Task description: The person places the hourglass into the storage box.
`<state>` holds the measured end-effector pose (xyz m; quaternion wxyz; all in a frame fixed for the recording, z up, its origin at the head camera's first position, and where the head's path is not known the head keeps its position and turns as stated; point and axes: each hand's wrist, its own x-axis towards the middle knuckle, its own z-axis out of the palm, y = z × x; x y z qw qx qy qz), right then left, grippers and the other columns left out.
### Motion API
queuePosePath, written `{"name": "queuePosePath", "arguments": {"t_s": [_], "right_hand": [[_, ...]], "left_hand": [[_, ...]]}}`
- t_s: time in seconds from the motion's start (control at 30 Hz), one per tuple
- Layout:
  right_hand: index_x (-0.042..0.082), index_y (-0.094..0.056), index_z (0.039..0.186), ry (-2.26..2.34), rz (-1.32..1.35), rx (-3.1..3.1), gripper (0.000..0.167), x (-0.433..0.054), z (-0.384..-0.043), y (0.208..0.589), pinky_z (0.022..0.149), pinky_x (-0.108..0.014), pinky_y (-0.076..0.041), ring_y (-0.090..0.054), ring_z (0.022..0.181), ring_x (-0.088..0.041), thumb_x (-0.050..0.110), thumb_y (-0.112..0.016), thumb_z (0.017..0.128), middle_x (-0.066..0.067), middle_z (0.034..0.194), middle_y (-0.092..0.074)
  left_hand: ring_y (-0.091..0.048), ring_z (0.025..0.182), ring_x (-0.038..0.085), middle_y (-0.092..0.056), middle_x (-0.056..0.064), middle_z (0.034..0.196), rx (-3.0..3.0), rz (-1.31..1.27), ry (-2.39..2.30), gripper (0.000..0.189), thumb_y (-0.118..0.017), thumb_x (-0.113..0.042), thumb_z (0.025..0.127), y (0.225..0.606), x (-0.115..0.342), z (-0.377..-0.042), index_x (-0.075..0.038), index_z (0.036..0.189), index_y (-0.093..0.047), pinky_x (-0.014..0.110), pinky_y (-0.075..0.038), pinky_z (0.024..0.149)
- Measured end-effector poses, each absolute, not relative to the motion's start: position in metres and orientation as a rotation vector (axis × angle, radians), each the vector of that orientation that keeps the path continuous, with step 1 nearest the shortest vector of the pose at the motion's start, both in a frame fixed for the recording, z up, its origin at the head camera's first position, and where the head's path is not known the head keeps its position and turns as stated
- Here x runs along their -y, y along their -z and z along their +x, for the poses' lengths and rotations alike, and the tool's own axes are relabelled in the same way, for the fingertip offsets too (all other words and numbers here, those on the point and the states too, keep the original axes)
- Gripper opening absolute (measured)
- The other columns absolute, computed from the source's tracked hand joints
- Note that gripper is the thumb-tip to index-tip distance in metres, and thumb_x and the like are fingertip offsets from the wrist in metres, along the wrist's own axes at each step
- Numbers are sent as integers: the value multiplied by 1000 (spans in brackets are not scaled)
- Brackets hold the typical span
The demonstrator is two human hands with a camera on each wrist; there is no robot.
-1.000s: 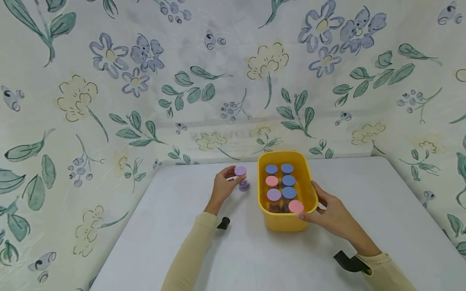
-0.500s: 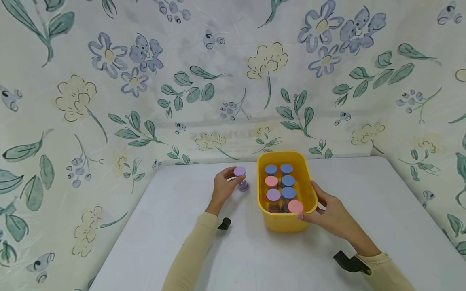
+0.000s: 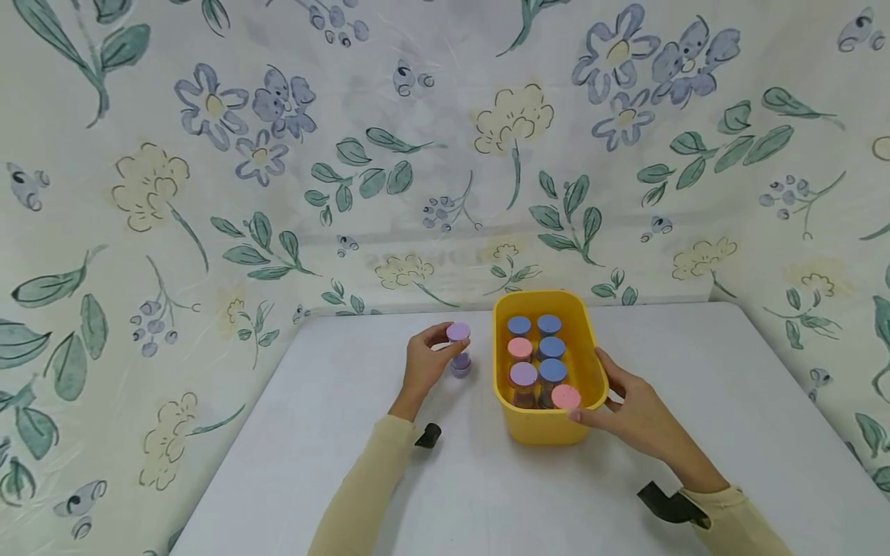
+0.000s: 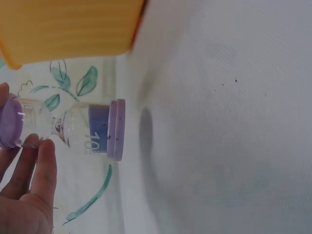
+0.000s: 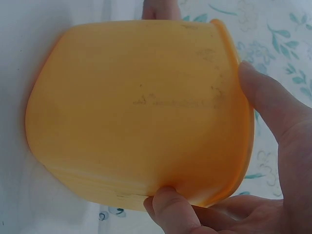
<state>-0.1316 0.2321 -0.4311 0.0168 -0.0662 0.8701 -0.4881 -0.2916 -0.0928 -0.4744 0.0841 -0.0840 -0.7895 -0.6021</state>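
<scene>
A clear hourglass with purple end caps has purple sand in its lower bulb and a "10" mark on the glass. My left hand pinches it near the top cap, fingers around the upper bulb. In the left wrist view its lower cap appears apart from its shadow on the table. To its right is a yellow plastic basket, with several similar hourglasses standing inside, capped blue, pink and purple. My right hand grips the basket's near right corner, thumb on the rim and fingers beneath it.
The white table carries the basket towards its back. Behind it and at both sides hangs a flower-print cloth. A black strap end sticks out at the right cuff, another black piece at the left.
The hourglass in my left hand has shifted slightly towards me, its lower end more than its top, so more of it shows. My right hand stays on the basket.
</scene>
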Motion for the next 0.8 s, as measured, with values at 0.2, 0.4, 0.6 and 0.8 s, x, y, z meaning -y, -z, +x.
{"name": "queuePosePath", "arguments": {"t_s": [0.2,0.4,0.6,0.8], "right_hand": [[5,-15,165,1510,-214,-2716,111,-233,-131,433,104,-50,-54,-43,146,-50,41,-83,86,-24,169,-28],[4,-15,165,1504,-208,-2720,111,-232,-130,432,103,-49,-54,-43,146,-49,41,-83,87,-24,169,-28],[3,-16,165,1509,-234,-2727,109,-232,-130,432,103,-49,-55,-44,145,-50,39,-83,87,-24,168,-29],[2,-16,165,1505,-251,-2734,108,-232,-131,433,103,-49,-55,-44,145,-50,39,-83,87,-25,168,-29]], "left_hand": [[-67,108,21,-74,15,120,2313,-287,1842,43,-86,-19,86,463,93,-283,-5,124,-73,22,-61,90],[-68,107,18,-74,13,119,2282,-332,1858,42,-86,-20,86,454,94,-275,-8,124,-74,24,-61,91],[-68,103,14,-74,17,119,2239,-373,1876,43,-86,-15,84,444,92,-268,-4,124,-74,25,-62,91],[-68,103,15,-74,17,119,2231,-391,1879,42,-86,-15,85,436,91,-260,-4,123,-74,23,-62,90]]}}
